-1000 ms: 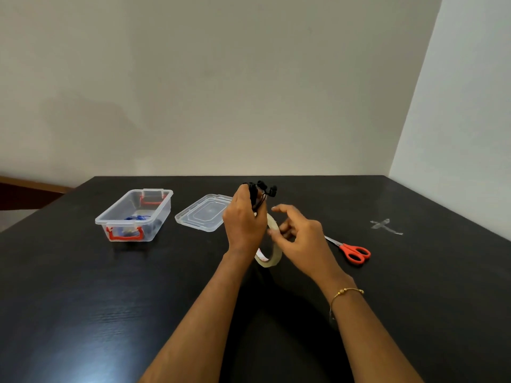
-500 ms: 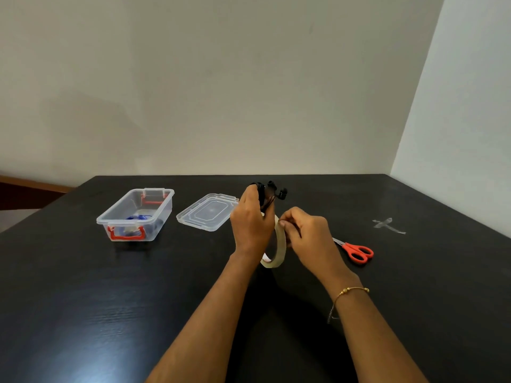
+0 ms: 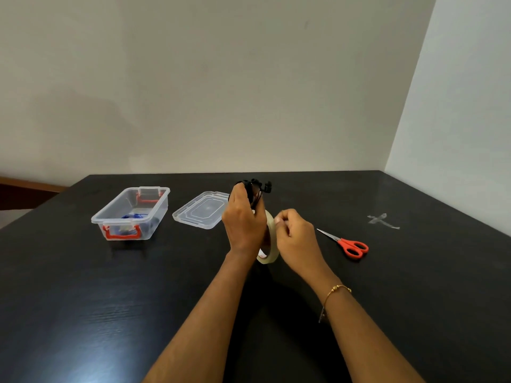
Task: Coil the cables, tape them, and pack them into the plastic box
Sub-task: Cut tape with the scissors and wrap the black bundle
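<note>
My left hand (image 3: 243, 219) grips a coiled black cable (image 3: 258, 189) together with a roll of clear tape (image 3: 269, 244), holding both upright above the black table. The cable's ends stick out above my fingers. My right hand (image 3: 297, 236) sits just right of the roll, its thumb and fingers pinching at the roll's upper edge, apparently on the tape's end. A clear plastic box (image 3: 154, 205) with red latches stands at the left, with a blue coiled cable (image 3: 135, 217) inside. Its clear lid (image 3: 201, 214) lies flat beside it.
Red-handled scissors (image 3: 349, 246) lie on the table right of my hands. A cross of tape (image 3: 383, 221) is stuck to the table at the far right. Walls close off the table's back and right sides.
My right hand has closed its fingers onto the upper edge of the tape roll and drawn slightly right. My left hand keeps hold of the cable and roll.
</note>
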